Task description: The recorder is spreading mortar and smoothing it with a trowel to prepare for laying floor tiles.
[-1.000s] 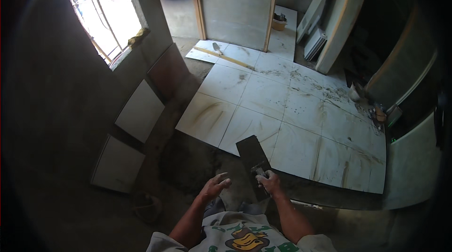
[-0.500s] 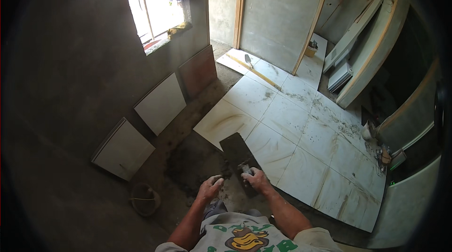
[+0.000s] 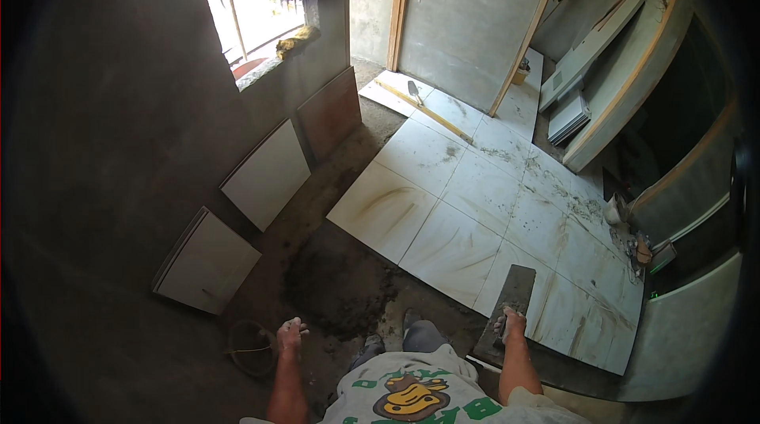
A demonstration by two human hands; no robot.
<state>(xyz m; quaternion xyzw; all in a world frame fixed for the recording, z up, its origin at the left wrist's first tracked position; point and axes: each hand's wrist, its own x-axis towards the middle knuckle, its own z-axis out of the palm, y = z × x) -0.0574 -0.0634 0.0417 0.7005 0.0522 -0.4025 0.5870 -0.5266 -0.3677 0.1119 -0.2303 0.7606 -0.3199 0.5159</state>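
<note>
My right hand (image 3: 511, 324) grips the handle on the back of a long, dark rectangular plastering float (image 3: 514, 288). It holds the float out to my right, in front of the near edge of the pale floor tiles (image 3: 455, 238). My left hand (image 3: 292, 334), smeared with grey mortar, is out to the left with its fingers loosely curled and slightly apart. Nothing shows in it. Between my hands and the laid tiles spreads a dark bed of wet mortar (image 3: 332, 273). My feet stand at its near side.
A round bucket (image 3: 253, 349) stands beside my left hand. Pale loose tiles (image 3: 207, 259) lean on the left wall, near a reddish board (image 3: 331, 117). A yellow straightedge (image 3: 423, 113) and a trowel (image 3: 414, 92) lie on the far tiles. More panels (image 3: 571, 117) lean at the right.
My right hand has carried the float away to the right from above the mortar's edge. My left hand has moved left, and the hands are now wide apart.
</note>
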